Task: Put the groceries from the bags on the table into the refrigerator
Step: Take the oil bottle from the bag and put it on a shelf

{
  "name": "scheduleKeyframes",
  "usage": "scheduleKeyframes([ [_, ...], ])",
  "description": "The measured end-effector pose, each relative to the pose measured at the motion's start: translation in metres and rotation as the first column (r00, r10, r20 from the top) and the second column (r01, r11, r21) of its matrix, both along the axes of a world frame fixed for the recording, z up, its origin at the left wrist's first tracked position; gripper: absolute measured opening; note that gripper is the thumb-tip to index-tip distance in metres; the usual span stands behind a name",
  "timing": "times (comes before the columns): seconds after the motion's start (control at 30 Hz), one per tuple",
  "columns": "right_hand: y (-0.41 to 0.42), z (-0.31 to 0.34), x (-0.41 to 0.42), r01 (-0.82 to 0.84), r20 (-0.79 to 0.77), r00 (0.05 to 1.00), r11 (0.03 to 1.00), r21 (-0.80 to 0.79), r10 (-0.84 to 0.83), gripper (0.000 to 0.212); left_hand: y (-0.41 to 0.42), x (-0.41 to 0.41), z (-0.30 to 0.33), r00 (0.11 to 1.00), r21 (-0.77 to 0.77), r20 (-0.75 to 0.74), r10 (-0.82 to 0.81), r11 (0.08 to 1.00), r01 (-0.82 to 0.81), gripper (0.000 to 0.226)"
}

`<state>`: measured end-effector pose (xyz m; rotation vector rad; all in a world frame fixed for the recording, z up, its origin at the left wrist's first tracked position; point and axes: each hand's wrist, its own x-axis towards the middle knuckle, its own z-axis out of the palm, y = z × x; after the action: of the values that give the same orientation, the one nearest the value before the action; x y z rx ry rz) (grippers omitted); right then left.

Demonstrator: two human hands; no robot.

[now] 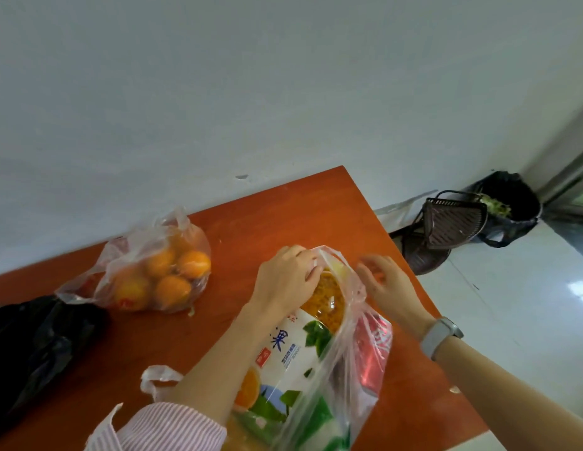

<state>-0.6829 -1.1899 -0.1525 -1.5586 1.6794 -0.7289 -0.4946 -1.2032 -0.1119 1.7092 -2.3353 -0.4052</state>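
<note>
on table [283, 222], hands [285, 278] grip bag [345, 362].

single head-worn wide-angle view, tilted, looking down close over the table [238, 229], wall and floor beyond

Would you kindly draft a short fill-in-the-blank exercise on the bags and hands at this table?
1. The clear bag at the table's far side holds round fruit coloured ____.
2. The wristband sits on the person's ____ arm.
3. The left hand grips the top of the big package whose window shows ____ kernels.
4. The bag at the left edge of the table is coloured ____.

Missing words: orange; right; yellow; black
</note>
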Motion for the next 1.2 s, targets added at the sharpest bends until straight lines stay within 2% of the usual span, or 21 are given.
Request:
scheduleKeyframes([
  [0.07, -0.001, 0.010, 0.009, -0.146, -0.016, 0.989, 0.989, -0.020, 0.145, 0.042, 0.006, 0.000, 0.000, 0.997, -0.043, -0.005, -0.071, 0.997, 0.071, 0.031],
  [0.13, -0.004, 0.010, 0.019, -0.174, -0.027, 0.984, 0.984, 0.028, 0.175, 0.040, 0.011, -0.002, -0.002, 0.996, -0.024, -0.011, -0.091, 0.996, 0.090, 0.030],
  [0.2, -0.006, 0.005, 0.023, -0.075, 0.030, 0.997, 0.997, 0.030, 0.074, 0.024, 0.014, -0.004, -0.003, 0.997, 0.015, -0.033, -0.069, 0.998, 0.069, 0.031],
  [0.27, -0.007, -0.005, 0.019, 0.038, 0.164, 0.985, 0.997, 0.059, -0.048, 0.006, 0.017, -0.008, -0.004, 0.997, 0.057, -0.042, -0.066, 0.996, 0.069, 0.033],
  [0.33, -0.007, -0.018, 0.007, 0.126, 0.205, 0.967, 0.985, 0.117, -0.148, 0.019, 0.021, -0.011, -0.005, 0.996, 0.090, -0.044, -0.073, 0.993, 0.076, 0.035],
  [0.47, 0.004, -0.043, -0.002, 0.123, -0.102, 0.990, 0.966, 0.227, -0.102, 0.012, 0.032, -0.014, -0.007, 0.999, 0.032, -0.015, -0.047, 0.998, 0.047, 0.042],
  [0.57, 0.000, -0.041, 0.000, 0.002, -0.280, 0.956, 0.952, 0.307, 0.088, 0.020, 0.037, -0.012, -0.001, 0.996, 0.008, 0.044, -0.075, 0.997, 0.074, 0.040],
  [0.63, -0.005, -0.033, -0.002, -0.084, -0.342, 0.924, 0.963, 0.254, 0.171, 0.030, 0.043, -0.008, 0.004, 0.995, 0.005, 0.076, -0.072, 0.997, 0.072, 0.041],
  [0.67, -0.006, -0.025, -0.002, -0.097, -0.348, 0.925, 0.980, 0.172, 0.152, 0.034, 0.047, -0.004, 0.006, 0.993, 0.014, 0.099, -0.064, 0.998, 0.063, 0.043],
  [0.73, 0.002, -0.001, 0.007, -0.077, -0.289, 0.955, 0.997, -0.015, 0.069, 0.040, 0.057, 0.004, 0.008, 0.988, 0.049, 0.147, -0.045, 0.998, 0.038, 0.048],
  [0.8, 0.015, 0.022, 0.027, -0.158, -0.228, 0.966, 0.977, -0.146, 0.122, 0.041, 0.069, 0.011, 0.010, 0.987, 0.099, 0.160, -0.025, 0.995, 0.009, 0.054],
  [0.9, 0.040, 0.026, 0.063, -0.323, -0.259, 0.927, 0.930, -0.177, 0.272, 0.044, 0.092, 0.023, 0.014, 0.981, 0.124, 0.193, 0.014, 0.992, -0.038, 0.063],
  [1.0, 0.058, 0.017, 0.080, -0.253, -0.261, 0.945, 0.947, -0.199, 0.198, 0.057, 0.121, 0.040, 0.012, 0.978, 0.034, 0.202, 0.059, 0.997, -0.067, 0.064],
  [1.1, 0.073, 0.018, 0.087, -0.187, -0.271, 0.954, 0.959, -0.213, 0.125, 0.050, 0.150, 0.059, 0.005, 0.983, -0.058, 0.154, 0.097, 0.994, -0.089, 0.064],
  [1.2, 0.103, 0.018, 0.102, -0.189, -0.292, 0.951, 0.936, -0.296, 0.099, 0.043, 0.174, 0.077, -0.003, 0.993, -0.163, 0.054, 0.105, 0.982, -0.095, 0.057],
])
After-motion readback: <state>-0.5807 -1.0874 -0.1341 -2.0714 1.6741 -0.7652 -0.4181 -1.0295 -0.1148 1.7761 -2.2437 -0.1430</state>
